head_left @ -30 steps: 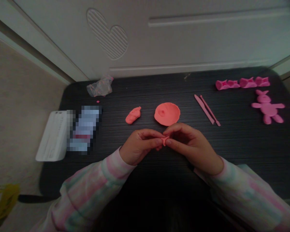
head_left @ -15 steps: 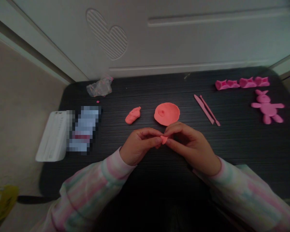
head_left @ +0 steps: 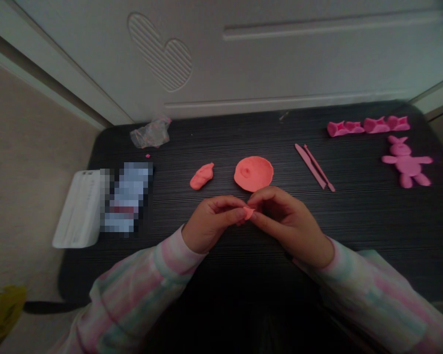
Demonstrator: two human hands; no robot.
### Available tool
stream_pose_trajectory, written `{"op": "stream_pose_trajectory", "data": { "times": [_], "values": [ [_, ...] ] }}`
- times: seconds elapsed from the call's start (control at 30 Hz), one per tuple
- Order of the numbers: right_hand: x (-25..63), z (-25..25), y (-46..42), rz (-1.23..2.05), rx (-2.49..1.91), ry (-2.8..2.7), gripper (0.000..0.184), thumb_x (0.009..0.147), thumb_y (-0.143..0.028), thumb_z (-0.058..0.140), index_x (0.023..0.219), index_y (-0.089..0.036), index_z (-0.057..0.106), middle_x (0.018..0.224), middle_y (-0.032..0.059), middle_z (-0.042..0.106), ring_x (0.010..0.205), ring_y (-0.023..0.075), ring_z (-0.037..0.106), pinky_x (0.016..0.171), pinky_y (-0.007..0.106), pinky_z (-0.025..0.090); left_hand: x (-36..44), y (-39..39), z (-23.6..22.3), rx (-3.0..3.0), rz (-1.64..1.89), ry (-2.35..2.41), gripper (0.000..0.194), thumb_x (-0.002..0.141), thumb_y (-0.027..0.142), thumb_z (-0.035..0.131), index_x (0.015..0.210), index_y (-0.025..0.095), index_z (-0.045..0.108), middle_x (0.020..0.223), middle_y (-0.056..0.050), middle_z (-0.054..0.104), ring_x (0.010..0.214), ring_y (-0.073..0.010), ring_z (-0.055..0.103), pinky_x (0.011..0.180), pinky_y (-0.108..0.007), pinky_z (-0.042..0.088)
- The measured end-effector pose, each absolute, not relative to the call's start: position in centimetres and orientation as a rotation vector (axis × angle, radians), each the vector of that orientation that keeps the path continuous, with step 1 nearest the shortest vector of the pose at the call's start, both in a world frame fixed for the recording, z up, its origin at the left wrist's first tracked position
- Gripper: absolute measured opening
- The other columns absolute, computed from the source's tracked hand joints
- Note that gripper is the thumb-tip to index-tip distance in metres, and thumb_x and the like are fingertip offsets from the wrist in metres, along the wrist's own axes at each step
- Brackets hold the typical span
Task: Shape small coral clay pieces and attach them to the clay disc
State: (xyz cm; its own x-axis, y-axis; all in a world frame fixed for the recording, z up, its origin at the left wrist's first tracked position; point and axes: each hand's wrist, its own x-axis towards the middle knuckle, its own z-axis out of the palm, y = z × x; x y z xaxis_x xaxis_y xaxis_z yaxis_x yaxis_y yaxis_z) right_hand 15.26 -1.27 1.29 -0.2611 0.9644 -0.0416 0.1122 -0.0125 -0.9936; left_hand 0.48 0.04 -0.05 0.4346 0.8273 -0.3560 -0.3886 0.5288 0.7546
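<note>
Between my fingertips is a small piece of coral modelling clay. My left hand pinches it from the left, thumb and fingers closed. From the other side my right hand grips it too, its forefinger arched over and its thumb underneath. Just beyond my fingers lies a shallow coral clay dish with a small round coil on its left part. A twisted lump of coral clay rests to the left of the dish.
A pink clay knife and a thin pink tool lie right of the dish. Farther right are a pink clay rabbit and pink cup-like pieces. At left are a crumpled plastic bag, a blurred-out phone and a white box.
The clay piece between my fingers shows a slightly different shape, flatter at its lower tip. Both hands keep their pinch; the whole view has shifted slightly.
</note>
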Motion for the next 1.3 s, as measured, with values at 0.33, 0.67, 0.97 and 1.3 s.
{"op": "stream_pose_trajectory", "data": {
  "times": [0.33,0.67,0.97,1.3],
  "values": [
    [15.5,1.4,-1.2,1.277,-1.234,-1.597,0.007,0.074,-0.023,0.057,0.080,-0.020,0.055,0.073,-0.0004,0.057,0.068,0.0117,0.053,0.062,0.026,0.043,0.5,0.0,0.1,0.495,0.770,0.793,0.013,0.056,0.020,0.070,0.065,0.014,0.063,0.059,0.002,0.059,0.055,-0.0065,0.049,0.055,-0.021,0.036],
    [15.4,1.1,-1.3,1.204,-1.222,-1.592,0.004,0.073,-0.023,0.058,0.074,-0.020,0.055,0.071,-0.0006,0.056,0.069,0.0120,0.052,0.063,0.026,0.042,0.4,0.1,-0.1,0.486,0.759,0.767,0.011,0.057,0.020,0.069,0.065,0.014,0.064,0.058,0.002,0.059,0.054,-0.0063,0.050,0.055,-0.020,0.036],
    [16.7,1.6,-0.3,0.959,-1.360,-1.607,0.004,0.075,-0.020,0.055,0.074,-0.022,0.059,0.076,0.0002,0.059,0.075,0.0134,0.053,0.069,0.028,0.041,-0.2,0.8,-0.1,0.616,0.957,0.899,0.014,0.066,0.024,0.061,0.075,0.013,0.064,0.061,0.000,0.059,0.054,-0.0077,0.050,0.051,-0.021,0.036],
    [18.1,1.6,4.5,0.471,-1.489,-2.080,0.007,0.072,-0.023,0.056,0.071,-0.020,0.062,0.090,0.0041,0.059,0.089,0.0199,0.053,0.083,0.039,0.038,-1.2,1.3,-0.7,0.834,1.103,1.029,0.009,0.068,0.022,0.056,0.068,0.015,0.063,0.056,0.002,0.056,0.049,-0.0071,0.048,0.046,-0.021,0.033]
  ]
}}
